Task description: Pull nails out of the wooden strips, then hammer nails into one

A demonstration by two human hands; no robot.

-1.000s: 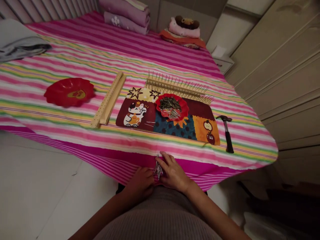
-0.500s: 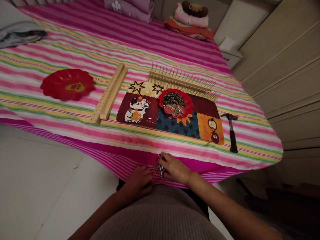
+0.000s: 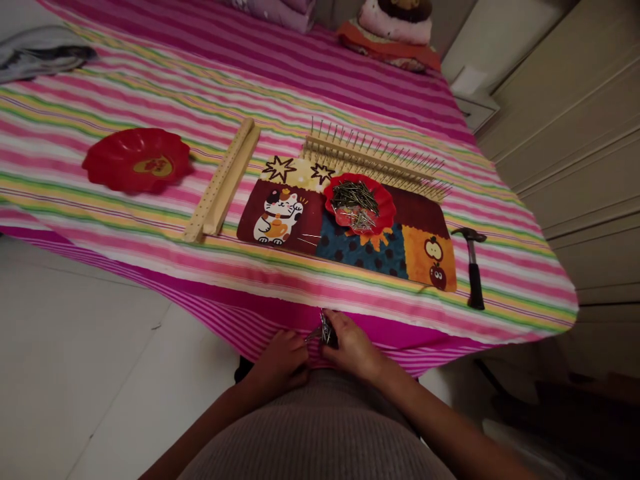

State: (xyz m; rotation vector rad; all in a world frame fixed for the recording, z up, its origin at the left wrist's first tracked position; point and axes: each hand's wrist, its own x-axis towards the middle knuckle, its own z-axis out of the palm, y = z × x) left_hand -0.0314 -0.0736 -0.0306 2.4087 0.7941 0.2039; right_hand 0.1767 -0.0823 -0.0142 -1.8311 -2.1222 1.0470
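At the bed's near edge my right hand [image 3: 354, 345] is closed around a bunch of thin metal nails [image 3: 327, 328], whose ends poke out past the thumb and fingers. Just left of it, my left hand [image 3: 281, 359] has its fingers curled shut, with a few nail ends showing between it and the right hand. Beyond the hands lies a flat board [image 3: 363, 259] printed with a cat and apples. On it stands a scalloped red dish [image 3: 389, 203] heaped with nails, and a couple of loose nails [image 3: 309, 237] lie beside the cat.
Behind the board are wooden strips [image 3: 373, 160] bristling with upright nails. A hammer [image 3: 475, 270] lies to the right. Two drilled wooden strips [image 3: 220, 181] and another red dish [image 3: 117, 163] are on the left. Striped cloth [image 3: 165, 257] covers the bed; folded bedding [image 3: 395, 30] sits at the back.
My right hand has turned slightly and gathered the nails closer into its fingers. My left hand stays almost in place. The view has shifted a little.
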